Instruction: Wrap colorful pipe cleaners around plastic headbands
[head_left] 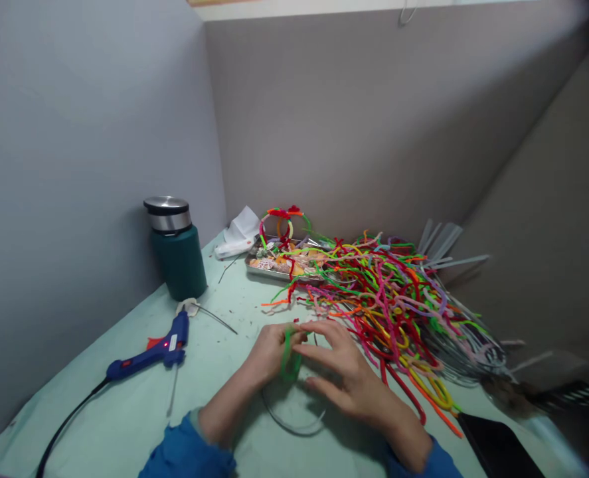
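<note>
My left hand is closed around a thin grey wire hoop and a green fuzzy strip, which hangs beside its fingers. From the right, my right hand meets it, index fingertip and thumb side close to the left fingertips, the other fingers spread apart. The green strip is blurred where it passes between the hands. The hoop's lower curve hangs below them over the pale green tablecloth. What lies right between the fingertips is too small to tell.
A blue glue gun with a black cord and a teal bottle stand left. A metal tray of small pieces is behind, a tangled pipe cleaner heap right, with glue sticks and a black phone-like object.
</note>
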Demonstrator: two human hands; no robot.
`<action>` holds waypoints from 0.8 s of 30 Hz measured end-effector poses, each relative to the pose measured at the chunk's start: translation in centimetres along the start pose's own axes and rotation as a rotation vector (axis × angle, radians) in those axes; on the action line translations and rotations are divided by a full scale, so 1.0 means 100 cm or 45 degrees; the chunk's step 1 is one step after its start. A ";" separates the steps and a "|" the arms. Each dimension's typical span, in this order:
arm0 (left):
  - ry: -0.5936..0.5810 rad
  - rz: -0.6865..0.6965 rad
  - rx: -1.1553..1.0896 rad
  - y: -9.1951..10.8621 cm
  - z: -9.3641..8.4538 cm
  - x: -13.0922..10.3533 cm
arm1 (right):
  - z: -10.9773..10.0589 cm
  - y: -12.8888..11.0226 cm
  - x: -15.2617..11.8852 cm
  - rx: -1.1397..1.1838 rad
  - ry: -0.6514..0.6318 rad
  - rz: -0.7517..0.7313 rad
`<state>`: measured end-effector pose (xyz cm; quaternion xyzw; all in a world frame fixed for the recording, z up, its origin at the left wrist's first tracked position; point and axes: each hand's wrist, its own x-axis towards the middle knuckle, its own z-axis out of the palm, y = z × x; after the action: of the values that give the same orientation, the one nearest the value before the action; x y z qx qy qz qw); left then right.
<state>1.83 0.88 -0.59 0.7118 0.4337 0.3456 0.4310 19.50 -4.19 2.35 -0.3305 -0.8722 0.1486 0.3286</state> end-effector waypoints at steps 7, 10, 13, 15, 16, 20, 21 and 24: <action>0.044 0.057 -0.066 0.003 0.000 0.000 | 0.013 0.027 -0.002 0.667 0.421 0.658; -0.014 0.057 -0.226 0.005 0.000 -0.001 | 0.024 0.025 0.000 0.865 0.223 0.764; -0.097 0.031 -0.420 0.009 0.000 -0.002 | 0.032 0.019 0.001 1.080 0.110 0.733; -0.143 -0.002 -0.500 0.013 0.000 -0.003 | 0.034 0.017 0.001 1.276 0.161 0.770; -0.158 -0.014 -0.515 0.015 0.000 -0.003 | 0.033 0.017 0.000 1.388 0.192 0.805; -0.215 -0.008 -0.541 0.019 -0.001 -0.005 | 0.027 0.022 -0.001 1.586 0.273 0.962; -0.236 -0.002 -0.560 0.019 -0.001 -0.006 | 0.025 0.023 -0.001 1.554 0.294 0.990; -0.297 -0.012 -0.597 0.019 -0.001 -0.007 | 0.021 0.025 -0.001 1.433 0.364 1.038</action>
<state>2.02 -0.23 1.08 0.6255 0.2925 0.3504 0.6328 19.37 -2.47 -0.44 -0.4270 -0.4182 0.6429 0.4790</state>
